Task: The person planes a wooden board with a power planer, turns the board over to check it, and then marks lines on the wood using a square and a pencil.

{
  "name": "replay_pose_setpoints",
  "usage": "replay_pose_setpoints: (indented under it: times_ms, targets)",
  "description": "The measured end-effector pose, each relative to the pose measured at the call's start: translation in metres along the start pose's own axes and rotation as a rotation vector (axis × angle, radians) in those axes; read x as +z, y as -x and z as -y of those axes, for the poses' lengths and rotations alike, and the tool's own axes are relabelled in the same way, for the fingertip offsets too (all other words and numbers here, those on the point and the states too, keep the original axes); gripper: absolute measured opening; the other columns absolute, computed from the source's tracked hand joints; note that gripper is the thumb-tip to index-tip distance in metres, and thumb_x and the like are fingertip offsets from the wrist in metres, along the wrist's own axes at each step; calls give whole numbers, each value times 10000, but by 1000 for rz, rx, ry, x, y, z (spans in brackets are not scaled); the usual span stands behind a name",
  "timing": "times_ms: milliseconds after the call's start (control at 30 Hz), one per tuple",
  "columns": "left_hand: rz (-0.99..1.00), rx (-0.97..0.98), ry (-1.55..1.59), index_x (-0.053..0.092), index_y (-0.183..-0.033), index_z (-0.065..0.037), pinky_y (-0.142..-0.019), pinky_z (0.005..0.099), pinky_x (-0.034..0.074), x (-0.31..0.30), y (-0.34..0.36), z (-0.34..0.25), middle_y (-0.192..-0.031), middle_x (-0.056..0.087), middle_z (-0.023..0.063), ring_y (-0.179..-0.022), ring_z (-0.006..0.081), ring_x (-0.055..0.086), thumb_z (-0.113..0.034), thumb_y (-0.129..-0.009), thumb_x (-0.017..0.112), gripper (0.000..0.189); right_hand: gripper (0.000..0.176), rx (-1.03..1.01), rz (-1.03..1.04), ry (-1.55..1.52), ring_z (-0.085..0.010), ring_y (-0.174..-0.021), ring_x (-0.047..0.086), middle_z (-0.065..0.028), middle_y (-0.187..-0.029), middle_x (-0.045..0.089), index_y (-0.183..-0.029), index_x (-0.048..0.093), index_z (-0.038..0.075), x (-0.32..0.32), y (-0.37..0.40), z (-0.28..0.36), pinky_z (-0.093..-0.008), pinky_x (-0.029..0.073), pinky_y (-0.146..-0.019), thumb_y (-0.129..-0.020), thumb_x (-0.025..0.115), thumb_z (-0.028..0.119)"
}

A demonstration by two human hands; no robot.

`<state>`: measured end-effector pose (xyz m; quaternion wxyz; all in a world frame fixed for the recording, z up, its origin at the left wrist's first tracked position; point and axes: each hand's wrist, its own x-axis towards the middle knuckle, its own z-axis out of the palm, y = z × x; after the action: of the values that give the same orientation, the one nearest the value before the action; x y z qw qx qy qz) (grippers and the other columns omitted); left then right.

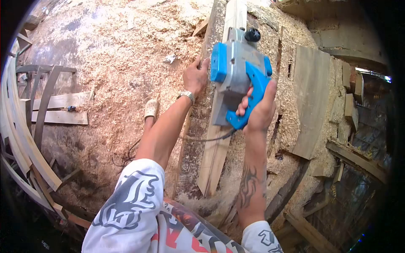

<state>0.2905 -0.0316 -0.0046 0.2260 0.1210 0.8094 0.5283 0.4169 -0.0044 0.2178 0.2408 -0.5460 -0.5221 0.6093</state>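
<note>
My right hand (261,107) is closed round the blue rear handle of an electric hand planer (238,63) with a grey metal body and black front knob. The planer sits on a long, narrow wooden board (214,158), which runs away from me along the bench (192,156). My left hand (196,79), with a watch at the wrist, is beside the bench's left edge, left of the planer. Its thumb and forefinger are apart and seem to touch the edge; the other fingers are partly hidden. A dark cord (211,139) trails left from the handle.
Wood shavings (122,50) cover the floor. A wide plank (312,97) lies on the right, near stacked offcuts (351,111). Curved timbers (31,143) and flat boards (61,118) lie at the left. A foot in a pale clog (150,109) is left of the bench.
</note>
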Motion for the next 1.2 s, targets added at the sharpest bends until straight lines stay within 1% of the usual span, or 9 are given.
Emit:
replay_pose_setpoints:
  times_ms: [167, 200, 300, 467, 667, 767, 833, 1033, 1200]
  targets:
    - [-11, 26, 3, 705, -1232, -104, -795, 518, 531, 1, 8, -6, -976, 722, 254, -912, 441, 695, -526, -1004, 574, 497, 703, -47, -10, 35, -162, -412, 464, -33, -571, 492, -847, 536, 85, 24, -60, 33, -341, 430, -416, -994, 397, 758]
    - [138, -70, -2, 659, -1316, 0, -908, 456, 522, -10, 7, -18, -1091, 719, 273, -1022, 423, 689, -509, -1015, 573, 598, 702, -48, -11, 37, -164, -411, 461, -33, -570, 491, -844, 535, 85, 32, -72, 41, -348, 432, -417, -994, 395, 756]
    - [16, 37, 7, 637, -1347, -69, -897, 512, 506, 5, 4, -3, -1105, 702, 249, -1036, 433, 667, -494, -1021, 560, 541, 695, -72, 20, 29, -165, -418, 451, -28, -577, 484, -825, 520, 90, 49, -112, 60, -370, 435, -425, -990, 399, 754]
    - [141, 14, 27, 463, -1505, -51, -1014, 528, 473, 4, 0, -3, -1322, 622, 306, -1204, 473, 605, -471, -1055, 491, 616, 746, -104, 37, -4, -179, -433, 466, -49, -588, 507, -778, 533, 57, 78, -188, 92, -374, 422, -419, -971, 425, 769]
    - [212, 61, 91, 428, -1510, -21, -1036, 511, 461, 8, -18, 14, -1340, 602, 313, -1218, 466, 599, -492, -1058, 464, 654, 732, -172, 166, -32, -153, -459, 445, -18, -609, 487, -828, 522, 87, 108, -277, 125, -355, 416, -456, -959, 419, 800]
    - [263, 13, 134, 437, -1503, -16, -1048, 497, 454, 4, -13, 13, -1346, 593, 308, -1245, 456, 580, -489, -1054, 475, 653, 692, -215, 243, -36, -145, -474, 456, -4, -621, 491, -852, 534, 101, 95, -268, 110, -325, 412, -453, -987, 405, 767]
    - [293, -6, 151, 441, -1499, -12, -1052, 494, 451, -3, -13, 6, -1357, 587, 307, -1253, 454, 576, -488, -1052, 481, 655, 680, -235, 266, -20, -146, -466, 461, -7, -619, 492, -858, 545, 102, 76, -237, 94, -322, 411, -439, -997, 403, 752]
    - [181, 88, 151, 453, -1499, 17, -1113, 474, 418, 3, -13, 15, -1395, 564, 322, -1306, 459, 540, -480, -1054, 461, 668, 713, -76, -30, 84, -142, -419, 480, -43, -527, 521, -986, 640, -4, -45, 61, -26, -297, 394, -426, -1077, 317, 625]
    - [202, 77, 189, 460, -1492, 27, -1118, 464, 410, 3, -13, 16, -1403, 570, 313, -1315, 453, 539, -497, -1056, 448, 681, 745, 35, -20, 134, -187, -481, 517, -68, -610, 523, -1017, 562, 8, -132, 219, -111, -349, 454, -489, -1024, 319, 712]
